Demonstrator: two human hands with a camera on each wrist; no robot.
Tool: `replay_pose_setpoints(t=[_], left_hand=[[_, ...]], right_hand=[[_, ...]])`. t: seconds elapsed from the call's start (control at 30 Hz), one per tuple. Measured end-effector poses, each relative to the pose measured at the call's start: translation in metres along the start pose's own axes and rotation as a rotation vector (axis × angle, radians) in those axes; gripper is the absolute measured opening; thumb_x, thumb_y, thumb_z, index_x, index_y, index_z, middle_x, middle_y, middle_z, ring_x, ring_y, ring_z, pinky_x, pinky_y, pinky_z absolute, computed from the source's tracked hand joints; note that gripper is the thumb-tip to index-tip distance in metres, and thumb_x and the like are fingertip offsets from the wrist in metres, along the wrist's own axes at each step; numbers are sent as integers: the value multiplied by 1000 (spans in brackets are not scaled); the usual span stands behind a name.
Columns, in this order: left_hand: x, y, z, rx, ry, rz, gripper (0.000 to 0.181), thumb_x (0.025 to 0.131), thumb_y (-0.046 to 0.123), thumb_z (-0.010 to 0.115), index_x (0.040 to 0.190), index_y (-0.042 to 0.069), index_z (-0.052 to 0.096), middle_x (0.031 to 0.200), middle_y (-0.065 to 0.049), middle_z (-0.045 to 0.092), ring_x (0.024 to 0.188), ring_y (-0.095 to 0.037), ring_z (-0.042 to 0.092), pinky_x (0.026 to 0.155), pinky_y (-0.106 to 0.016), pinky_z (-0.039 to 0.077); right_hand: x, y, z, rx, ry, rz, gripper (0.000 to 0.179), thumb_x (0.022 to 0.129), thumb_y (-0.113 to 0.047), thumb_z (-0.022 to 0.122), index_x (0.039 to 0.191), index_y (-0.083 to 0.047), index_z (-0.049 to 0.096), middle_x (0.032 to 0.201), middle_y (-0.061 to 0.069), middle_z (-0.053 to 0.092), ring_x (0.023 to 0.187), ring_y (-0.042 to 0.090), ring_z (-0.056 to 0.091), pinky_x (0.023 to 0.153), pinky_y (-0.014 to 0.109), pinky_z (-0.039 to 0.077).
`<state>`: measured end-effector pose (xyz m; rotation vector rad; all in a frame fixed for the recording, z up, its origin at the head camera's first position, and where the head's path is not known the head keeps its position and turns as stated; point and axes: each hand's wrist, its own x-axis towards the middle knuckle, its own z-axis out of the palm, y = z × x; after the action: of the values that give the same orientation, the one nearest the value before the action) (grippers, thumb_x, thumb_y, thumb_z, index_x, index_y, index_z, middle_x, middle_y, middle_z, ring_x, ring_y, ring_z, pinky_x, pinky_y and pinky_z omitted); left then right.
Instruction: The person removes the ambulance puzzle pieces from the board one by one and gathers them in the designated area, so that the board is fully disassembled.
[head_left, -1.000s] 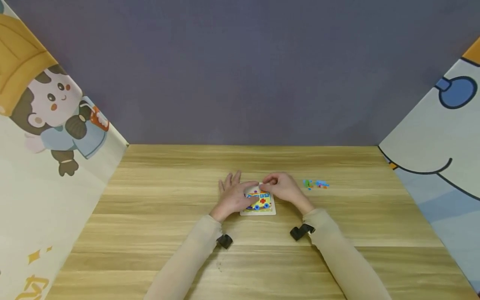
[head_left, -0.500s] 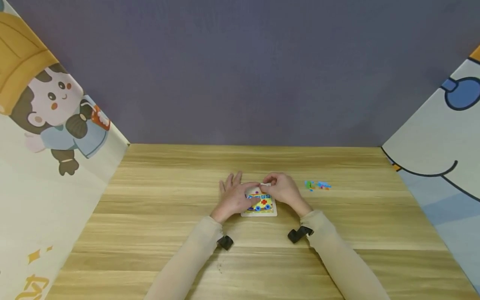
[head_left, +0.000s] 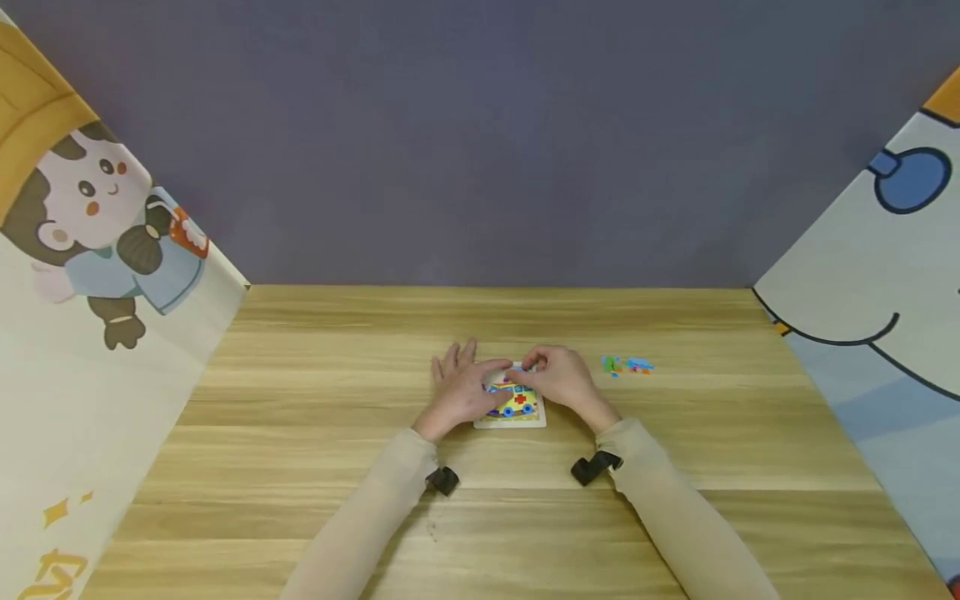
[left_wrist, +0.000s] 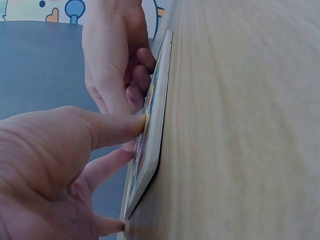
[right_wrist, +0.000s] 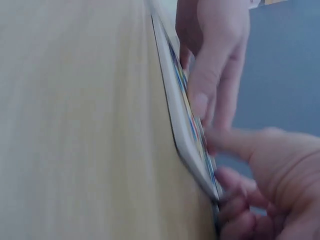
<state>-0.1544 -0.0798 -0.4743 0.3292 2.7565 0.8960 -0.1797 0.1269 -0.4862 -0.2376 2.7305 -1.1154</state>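
Observation:
A small, square jigsaw puzzle board with a yellow ambulance picture lies flat on the table. My left hand rests over its left side, fingers spread and fairly straight, with the thumb pressing on the picture. At the top right of the board, my right hand has its fingers curled and pinches a small puzzle piece, mostly hidden by the fingers. A bluish bit shows between the two hands. From the right wrist, the board appears edge-on, with my right thumb and fingers at its corner.
Several loose puzzle pieces lie right of the board, a green and blue group beside a blue and orange one. A dark wall closes the wooden table at the back; printed panels flank it.
The head view has shifted slightly. Both hands stay at the board, and the right fingertips move only a little along its top edge.

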Motion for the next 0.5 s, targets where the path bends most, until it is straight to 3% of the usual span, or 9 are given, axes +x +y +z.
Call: replay_pose_setpoints(t=[0.13, 0.23, 0.37, 0.5], left_hand=[[0, -1, 0, 7, -1, -8, 51, 97, 44, 75, 146, 32, 66, 178, -21, 16, 164, -50, 4, 126, -79, -6], [0, -1, 0, 0, -7, -9, 52, 97, 44, 74, 146, 32, 66, 178, -21, 16, 164, -50, 3, 126, -78, -6], [-1, -1, 0, -1, -7, -10, 52, 97, 44, 74, 146, 32, 66, 178, -21, 16, 164, -50, 4, 126, -78, -6], [-1, 0, 0, 10, 2, -12, 52, 96, 45, 74, 146, 33, 66, 178, -21, 17, 164, -50, 5, 127, -78, -5]], right_hand=[[2, -7, 4, -86, 33, 45, 29, 95, -43, 76, 95, -15, 73, 72, 0, 66, 59, 15, 53, 56, 29, 42], [3, -8, 5, -75, 39, 56, 26, 94, -37, 74, 105, -13, 74, 74, 0, 67, 59, 15, 54, 56, 29, 42], [3, -8, 5, -52, 37, 56, 44, 94, -41, 76, 125, -11, 71, 75, 1, 67, 57, 14, 55, 54, 28, 43], [3, -9, 5, -79, 43, 67, 54, 92, -48, 78, 131, -12, 69, 79, 2, 69, 60, 15, 57, 55, 27, 43]])
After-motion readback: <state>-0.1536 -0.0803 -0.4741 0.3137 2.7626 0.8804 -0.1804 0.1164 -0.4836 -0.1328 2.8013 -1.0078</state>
